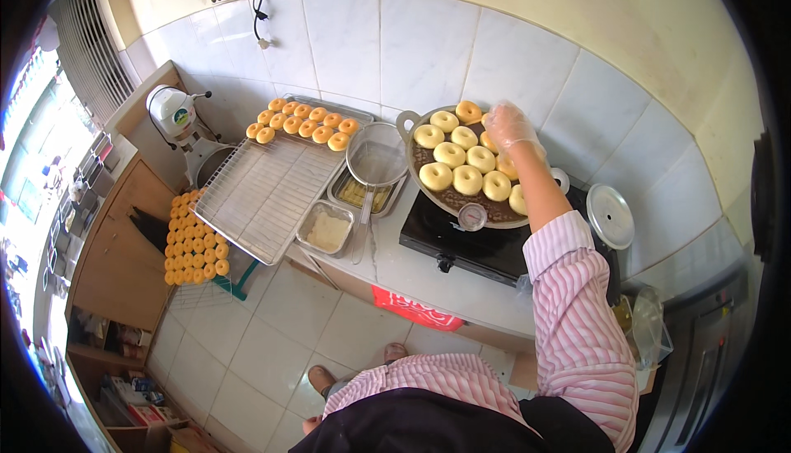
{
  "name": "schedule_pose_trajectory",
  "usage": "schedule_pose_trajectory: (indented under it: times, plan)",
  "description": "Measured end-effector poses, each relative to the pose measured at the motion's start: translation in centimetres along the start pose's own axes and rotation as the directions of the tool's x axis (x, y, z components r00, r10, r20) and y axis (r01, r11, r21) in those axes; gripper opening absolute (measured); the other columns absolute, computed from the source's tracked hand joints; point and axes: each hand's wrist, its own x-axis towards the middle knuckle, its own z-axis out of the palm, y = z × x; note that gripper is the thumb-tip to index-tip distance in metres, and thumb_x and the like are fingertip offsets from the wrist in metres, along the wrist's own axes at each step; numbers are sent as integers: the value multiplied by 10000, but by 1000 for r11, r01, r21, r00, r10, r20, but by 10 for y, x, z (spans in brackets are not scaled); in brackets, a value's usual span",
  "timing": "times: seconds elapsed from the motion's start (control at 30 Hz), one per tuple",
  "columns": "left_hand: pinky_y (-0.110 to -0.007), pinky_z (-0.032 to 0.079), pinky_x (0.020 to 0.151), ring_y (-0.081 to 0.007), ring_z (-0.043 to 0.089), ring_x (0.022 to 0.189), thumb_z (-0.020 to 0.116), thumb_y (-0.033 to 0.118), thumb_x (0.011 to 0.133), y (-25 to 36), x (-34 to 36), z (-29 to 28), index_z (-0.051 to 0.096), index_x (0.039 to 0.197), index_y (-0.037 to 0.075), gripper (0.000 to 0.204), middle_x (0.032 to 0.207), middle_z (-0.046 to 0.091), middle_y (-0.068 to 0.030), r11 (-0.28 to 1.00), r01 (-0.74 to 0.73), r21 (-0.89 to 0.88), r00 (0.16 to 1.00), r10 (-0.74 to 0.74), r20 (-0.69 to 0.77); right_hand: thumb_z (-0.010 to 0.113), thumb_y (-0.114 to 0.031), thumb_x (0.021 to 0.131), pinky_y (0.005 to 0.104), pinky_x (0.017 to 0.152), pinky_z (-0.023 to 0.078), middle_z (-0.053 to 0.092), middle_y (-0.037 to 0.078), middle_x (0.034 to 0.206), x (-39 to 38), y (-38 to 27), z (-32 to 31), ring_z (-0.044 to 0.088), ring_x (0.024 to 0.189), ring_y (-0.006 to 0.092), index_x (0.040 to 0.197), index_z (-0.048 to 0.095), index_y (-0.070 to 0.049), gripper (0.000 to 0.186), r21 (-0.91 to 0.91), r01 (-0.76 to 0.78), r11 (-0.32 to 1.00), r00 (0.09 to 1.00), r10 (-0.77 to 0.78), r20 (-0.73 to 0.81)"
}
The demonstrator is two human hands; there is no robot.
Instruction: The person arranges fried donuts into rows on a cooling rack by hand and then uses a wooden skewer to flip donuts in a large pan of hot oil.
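Observation:
My right hand (512, 129), in a clear plastic glove, reaches over the far right side of a wide frying pan (406, 123). Its fingers are drawn together close to the doughnuts there; whatever they hold is hidden. Pale ring doughnuts (450, 154) float in the dark oil, and a browned doughnut (469, 111) lies near the far rim. A round dial thermometer (472, 217) sits at the pan's near edge. Only a sliver of my left hand (311, 424) shows low beside my body, with its fingers mostly hidden.
The pan stands on a black stove (461, 243). Left of it are a strainer (377, 155), a tub of pale contents (326, 231) and a wire rack (264, 189) with fried doughnuts. More doughnuts (194, 243) lie lower left, near a mixer (173, 111). A metal lid (610, 216) leans at right.

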Motion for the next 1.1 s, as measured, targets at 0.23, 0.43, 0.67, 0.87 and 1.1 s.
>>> schedule_pose_trajectory:
  times: [0.23, 0.43, 0.67, 0.87, 1.1]
  plan:
    - [-380, 513, 620, -236, 656, 618, 667, 194, 758, 5, 4, 2, 697, 779, -43, 240, 703, 672, -180, 988, -54, -142, 998, 56, 10, 534, -229, 758, 399, 756, 480, 636, 195, 862, 12, 21, -10, 610, 837, 347, 831, 657, -15, 257, 262, -104, 959, 977, 50, 205]
    - [-377, 512, 632, -241, 660, 627, 669, 214, 753, -1, 1, 0, 702, 778, -31, 249, 696, 671, -178, 999, 3, 32, 998, -1, -59, 546, -250, 760, 410, 747, 475, 630, 197, 819, 10, 6, -17, 603, 799, 359, 802, 652, -25, 253, 395, -20, 919, 1000, 22, -2]
    - [-366, 513, 638, -241, 662, 631, 660, 228, 757, 3, 3, -2, 706, 784, -20, 254, 694, 672, -169, 996, 18, 90, 996, -9, -94, 508, -207, 796, 434, 737, 471, 614, 213, 802, -7, -35, -14, 590, 768, 375, 767, 637, -27, 224, 229, 131, 965, 991, -124, -44]
    - [-363, 522, 672, -247, 674, 685, 631, 273, 778, 28, -8, -20, 707, 839, 13, 278, 722, 674, -163, 991, 93, -93, 992, -84, 93, 492, -236, 827, 457, 652, 449, 597, 221, 764, 15, 20, 4, 581, 716, 371, 769, 622, -12, 265, 0, 308, 951, 938, -304, -167]
    - [-408, 495, 836, -330, 634, 912, 611, 326, 797, 13, -31, -17, 715, 930, 105, 278, 956, 667, -160, 980, 194, 32, 981, -195, 18, 471, -419, 861, 463, 719, 401, 572, 222, 855, 64, 106, 15, 546, 781, 362, 1032, 597, 22, 489, -251, 537, 806, 812, -574, -107]
